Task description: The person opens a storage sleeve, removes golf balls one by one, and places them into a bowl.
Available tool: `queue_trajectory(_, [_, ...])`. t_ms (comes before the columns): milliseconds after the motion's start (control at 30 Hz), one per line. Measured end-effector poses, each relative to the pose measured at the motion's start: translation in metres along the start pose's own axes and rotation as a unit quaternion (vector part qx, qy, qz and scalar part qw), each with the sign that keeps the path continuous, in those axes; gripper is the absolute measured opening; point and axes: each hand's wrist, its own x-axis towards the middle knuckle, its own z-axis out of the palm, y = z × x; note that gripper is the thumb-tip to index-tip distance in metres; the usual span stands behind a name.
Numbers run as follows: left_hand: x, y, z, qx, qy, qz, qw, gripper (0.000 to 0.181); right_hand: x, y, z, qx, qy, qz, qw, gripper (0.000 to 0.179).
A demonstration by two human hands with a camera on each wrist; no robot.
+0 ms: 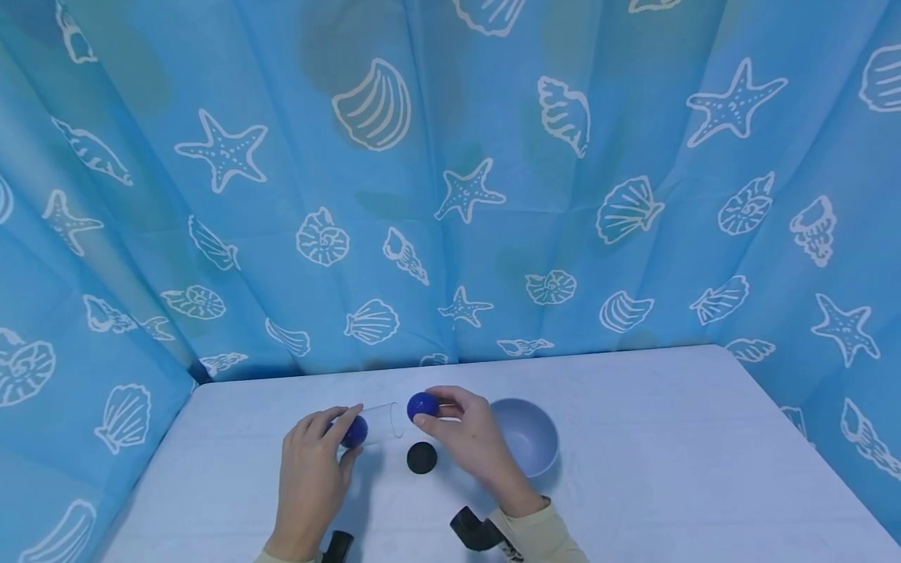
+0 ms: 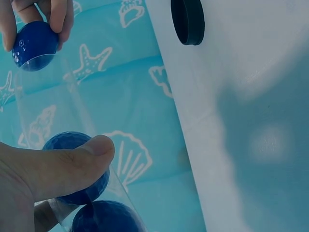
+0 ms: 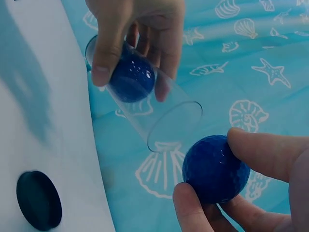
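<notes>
My left hand (image 1: 310,469) grips a clear cylinder (image 1: 380,424) that lies tilted, its open mouth facing right. Inside it, the left wrist view shows two blue dimpled balls stacked, the upper ball (image 2: 91,187) under my thumb and the lower ball (image 2: 108,220) behind it. My right hand (image 1: 479,442) pinches another blue dimpled ball (image 3: 216,169), which looks like a golf ball, between thumb and fingertips. That ball is just outside the cylinder's mouth, close to its rim. On the table below sits a round black cap (image 1: 421,458).
A blue-grey bowl (image 1: 531,438) stands behind and right of my right hand, partly covered by the wrist. White cloth covers the table (image 1: 655,446). A blue shell-patterned curtain (image 1: 450,258) hangs along its back and sides. Black devices (image 1: 473,529) sit at both wrists.
</notes>
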Motion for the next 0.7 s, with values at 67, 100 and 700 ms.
queue_trajectory(67, [0.000,0.000,0.000,0.000,-0.002,-0.001,1.0000,0.059,0.000,0.000,-0.002,-0.006,0.000,0.000,1.0000,0.047])
queue_trajectory(100, [0.000,0.000,0.000,-0.001,-0.003,-0.002,1.0000,0.059,0.000,-0.001,-0.003,-0.009,0.000,0.001,1.0000,0.047])
queue_trajectory(700, [0.000,0.000,-0.001,-0.017,0.014,0.011,0.9997,0.059,-0.005,0.002,-0.028,-0.052,0.047,-0.005,0.9975,0.045])
